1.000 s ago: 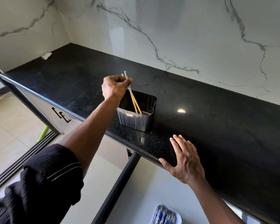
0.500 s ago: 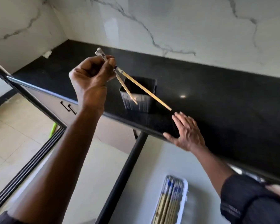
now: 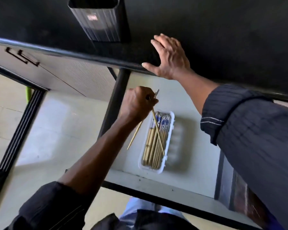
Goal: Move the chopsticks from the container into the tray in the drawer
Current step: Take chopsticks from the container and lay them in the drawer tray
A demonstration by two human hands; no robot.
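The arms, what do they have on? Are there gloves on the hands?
No gloves: both the left hand and the right hand are bare. Each arm wears a dark ribbed sleeve pushed up the forearm. The right sleeve has thin pale stitched lines near its cuff, and so does the left sleeve.

The container point(image 3: 99, 20) stands on the countertop point(image 3: 223, 39) at the top centre of the frame, near its front edge. The right hand point(image 3: 170, 58) lies flat on that edge, right of the container. Below, at centre, the open drawer point(image 3: 189, 100) holds the tray point(image 3: 170, 130). The left hand point(image 3: 138, 103) sits over the tray's upper left, and its 2 chopsticks point(image 3: 158, 130) slant down, 1 across the tray, 1 left of it.
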